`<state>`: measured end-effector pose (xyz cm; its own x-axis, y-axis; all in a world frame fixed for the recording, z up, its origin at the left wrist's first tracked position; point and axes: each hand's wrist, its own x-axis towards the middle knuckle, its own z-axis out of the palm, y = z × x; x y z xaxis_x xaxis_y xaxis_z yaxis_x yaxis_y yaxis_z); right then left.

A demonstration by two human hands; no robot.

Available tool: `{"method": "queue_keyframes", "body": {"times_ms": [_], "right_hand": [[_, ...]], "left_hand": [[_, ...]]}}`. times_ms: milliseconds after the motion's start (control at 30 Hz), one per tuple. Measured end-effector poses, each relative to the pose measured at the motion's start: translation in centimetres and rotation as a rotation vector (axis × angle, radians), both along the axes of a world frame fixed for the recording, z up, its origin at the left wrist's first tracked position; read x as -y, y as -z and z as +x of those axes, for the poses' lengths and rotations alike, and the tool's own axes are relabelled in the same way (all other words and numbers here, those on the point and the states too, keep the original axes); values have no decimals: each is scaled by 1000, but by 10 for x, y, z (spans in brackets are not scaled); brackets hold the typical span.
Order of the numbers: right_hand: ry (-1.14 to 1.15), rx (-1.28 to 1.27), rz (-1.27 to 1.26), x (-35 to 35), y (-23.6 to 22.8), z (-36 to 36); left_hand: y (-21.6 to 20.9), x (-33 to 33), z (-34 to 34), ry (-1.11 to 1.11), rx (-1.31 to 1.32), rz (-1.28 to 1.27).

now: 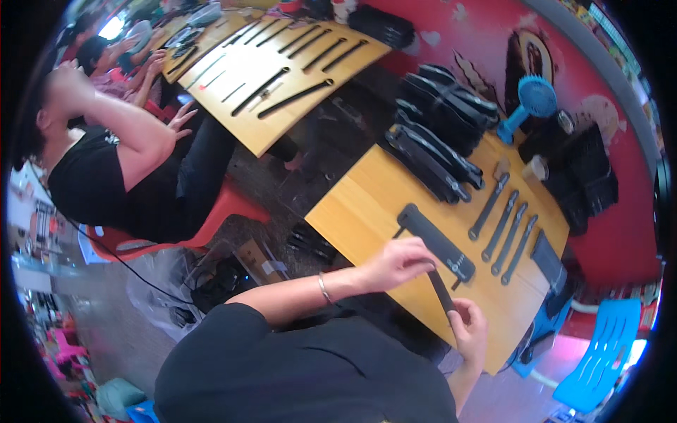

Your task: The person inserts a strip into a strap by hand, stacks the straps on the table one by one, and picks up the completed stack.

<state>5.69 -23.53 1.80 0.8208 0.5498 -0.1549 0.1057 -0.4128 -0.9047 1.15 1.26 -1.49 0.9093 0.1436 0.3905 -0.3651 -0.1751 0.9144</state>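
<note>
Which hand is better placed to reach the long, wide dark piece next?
Probably the left hand: it's nearer the wide piece; the right hand is farther off. Both hold a dark strip.

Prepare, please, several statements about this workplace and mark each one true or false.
1. The left hand and the right hand hold one dark strip. True.
2. The fan is yellow. False: the fan is blue.
3. Four narrow strips lie side by side on the near table. True.
4. A bracelet is on the right wrist. False: the bracelet is on the left wrist.
5. The nearest co-worker sits on a red chair. True.
</note>
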Motion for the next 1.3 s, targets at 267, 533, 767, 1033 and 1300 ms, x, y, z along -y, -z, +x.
{"method": "queue_keyframes", "body": {"times_ms": [267, 533, 767, 1033, 1300], "right_hand": [[-71, -108, -35, -10, -1, 17], [200, 13, 141, -14, 22, 21], [327, -129, 209, -12, 44, 26], [374, -28, 244, -15, 46, 36], [487, -62, 301, -14, 54, 37]], "left_hand": [[2, -41, -17, -18, -318, -238], [1, -58, 3, -42, -412, -134], [7, -69, 17, -84, -456, 43], [18, -73, 28, -147, -483, 73], [25, -70, 32, -214, -446, 70]]}}
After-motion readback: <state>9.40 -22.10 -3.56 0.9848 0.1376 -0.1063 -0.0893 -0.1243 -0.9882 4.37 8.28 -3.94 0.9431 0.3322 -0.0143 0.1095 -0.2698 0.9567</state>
